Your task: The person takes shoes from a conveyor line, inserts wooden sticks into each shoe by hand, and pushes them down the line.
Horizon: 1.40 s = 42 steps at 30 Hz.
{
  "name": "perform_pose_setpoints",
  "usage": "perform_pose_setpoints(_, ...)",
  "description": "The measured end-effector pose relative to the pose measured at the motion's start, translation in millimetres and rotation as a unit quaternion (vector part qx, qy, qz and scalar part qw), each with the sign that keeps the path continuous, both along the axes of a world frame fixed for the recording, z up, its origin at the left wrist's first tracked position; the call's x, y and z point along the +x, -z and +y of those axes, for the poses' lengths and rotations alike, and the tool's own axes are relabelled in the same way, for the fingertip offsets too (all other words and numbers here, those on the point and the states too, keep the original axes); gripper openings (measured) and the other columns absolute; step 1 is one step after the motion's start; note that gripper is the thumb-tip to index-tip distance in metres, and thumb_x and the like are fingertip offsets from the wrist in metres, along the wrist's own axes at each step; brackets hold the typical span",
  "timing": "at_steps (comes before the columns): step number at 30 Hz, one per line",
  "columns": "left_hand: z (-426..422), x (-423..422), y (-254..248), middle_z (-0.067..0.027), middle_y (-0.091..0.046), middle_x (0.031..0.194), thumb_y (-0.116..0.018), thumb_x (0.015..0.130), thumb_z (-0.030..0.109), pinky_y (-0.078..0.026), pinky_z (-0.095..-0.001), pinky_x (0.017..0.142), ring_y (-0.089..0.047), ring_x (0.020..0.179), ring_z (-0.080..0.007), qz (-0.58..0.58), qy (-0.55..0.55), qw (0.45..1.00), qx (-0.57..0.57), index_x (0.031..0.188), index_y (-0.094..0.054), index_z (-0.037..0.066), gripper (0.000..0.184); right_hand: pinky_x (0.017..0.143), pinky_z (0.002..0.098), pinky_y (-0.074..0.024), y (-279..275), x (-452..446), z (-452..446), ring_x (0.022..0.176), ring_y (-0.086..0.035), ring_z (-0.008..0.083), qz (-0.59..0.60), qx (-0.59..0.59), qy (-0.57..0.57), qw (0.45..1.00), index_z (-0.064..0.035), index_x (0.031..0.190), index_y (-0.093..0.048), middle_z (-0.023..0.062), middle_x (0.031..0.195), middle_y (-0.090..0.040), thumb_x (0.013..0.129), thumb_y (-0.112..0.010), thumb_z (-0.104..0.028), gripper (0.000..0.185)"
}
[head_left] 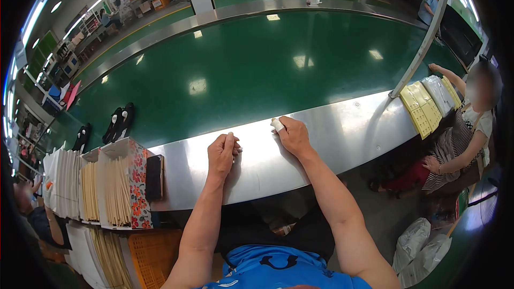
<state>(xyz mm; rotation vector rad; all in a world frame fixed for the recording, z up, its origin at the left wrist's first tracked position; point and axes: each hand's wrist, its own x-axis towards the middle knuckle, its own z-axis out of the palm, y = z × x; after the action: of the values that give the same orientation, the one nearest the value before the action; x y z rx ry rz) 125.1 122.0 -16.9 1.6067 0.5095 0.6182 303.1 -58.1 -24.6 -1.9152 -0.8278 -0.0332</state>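
Note:
Both my hands rest on the shiny metal ledge (251,176) along the near side of a green conveyor belt (251,64). My left hand (221,155) is curled into a loose fist with the thumb on top; small white patches show by its fingertips. To its right, my right hand (293,136) is closed too, and a white wrap (277,124) covers one of its digits near the belt's edge. Nothing sticks out of either fist. A gap of bare metal lies between the hands.
Boxes of upright paper stacks (115,187) and a dark phone-like case (155,176) stand left. Black shoes (119,123) lie on the belt. Yellow sheets (420,108) lie right, beyond a metal post (423,48). A seated person (455,144) reaches toward the belt.

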Motion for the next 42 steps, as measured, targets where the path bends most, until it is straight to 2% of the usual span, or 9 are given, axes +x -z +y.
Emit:
perform_pose_setpoints(3, 0, 0, 0, -0.0016, -0.069, 0.077, -0.057, 0.116, 0.028, -0.047, -0.022, 0.057, -0.059, 0.063, -0.0057, -0.01, 0.005, 1.0, -0.008, 0.094, -0.073, 0.001, 0.038, 0.066, 0.0471, -0.0517, 4, 3, 0, 0.069, -0.068, 0.0371, -0.013, 0.003, 0.003, 1.0, -0.0043, 0.079, -0.066, 0.0148, 0.076, -0.072, 0.105, -0.065, -0.032, 0.038)
perform_pose_setpoints(5, -1, 0, -1, -0.0016, -0.069, 0.076, -0.056, 0.116, 0.027, -0.047, -0.022, 0.057, -0.059, 0.063, -0.0058, 0.0, -0.001, 1.0, -0.005, 0.094, -0.073, 0.001, 0.038, 0.074, 0.0394, -0.0566, -6, 1, -3, 0.078, -0.075, 0.0286, 0.02, -0.061, -0.01, 0.998, -0.0043, 0.095, -0.078, 0.0124, 0.085, -0.079, 0.107, -0.062, -0.03, 0.033)
perform_pose_setpoints(6, 0, 0, 0, -0.0016, -0.069, 0.076, -0.056, 0.116, 0.027, -0.047, -0.022, 0.057, -0.059, 0.063, -0.0058, 0.001, -0.001, 1.0, -0.005, 0.094, -0.073, 0.001, 0.038, 0.074, 0.0394, -0.0566, -2, 1, -1, 0.078, -0.075, 0.0286, 0.021, -0.061, -0.011, 0.998, -0.0043, 0.095, -0.078, 0.0124, 0.085, -0.079, 0.107, -0.062, -0.03, 0.033)
perform_pose_setpoints(8, 1, 1, 2, -0.0018, -0.069, 0.076, -0.056, 0.116, 0.027, -0.047, -0.0219, 0.057, -0.059, 0.063, -0.0058, -0.007, 0.004, 1.0, 0.002, 0.094, -0.073, 0.001, 0.038, 0.064, 0.0474, -0.0508, 5, 2, 3, 0.068, -0.067, 0.037, -0.018, 0.022, 0.0, 1.0, -0.0042, 0.078, -0.064, 0.0149, 0.074, -0.071, 0.105, -0.065, -0.031, 0.038)
perform_pose_setpoints(15, 1, 1, 2, -0.0017, -0.069, 0.076, -0.056, 0.116, 0.028, -0.046, -0.0222, 0.057, -0.059, 0.063, -0.0057, -0.01, 0.004, 1.0, 0.0, 0.094, -0.073, 0.001, 0.038, 0.064, 0.0472, -0.0506, 8, 4, 1, 0.068, -0.067, 0.0369, -0.021, 0.028, -0.002, 0.999, -0.0042, 0.078, -0.065, 0.0148, 0.074, -0.071, 0.105, -0.065, -0.031, 0.038)
perform_pose_setpoints(17, 0, 0, 1, -0.0014, -0.068, 0.076, -0.056, 0.116, 0.028, -0.046, -0.0222, 0.057, -0.058, 0.062, -0.0058, -0.003, 0.001, 1.0, 0.001, 0.094, -0.072, 0.001, 0.038, 0.075, 0.0384, -0.058, -1, 2, -2, 0.08, -0.077, 0.0271, 0.018, -0.05, -0.011, 0.999, -0.0041, 0.098, -0.079, 0.0122, 0.087, -0.08, 0.108, -0.061, -0.028, 0.031)
perform_pose_setpoints(42, 1, 0, 1, -0.0024, -0.07, 0.078, -0.057, 0.116, 0.03, -0.046, -0.0225, 0.058, -0.06, 0.064, -0.0063, 0.005, 0.001, 1.0, 0.009, 0.095, -0.073, 0.001, 0.039, 0.072, 0.0397, -0.0558, 1, 3, -2, 0.077, -0.075, 0.0285, 0.011, -0.046, -0.007, 0.999, -0.0039, 0.091, -0.077, 0.0124, 0.083, -0.078, 0.108, -0.062, -0.032, 0.035)
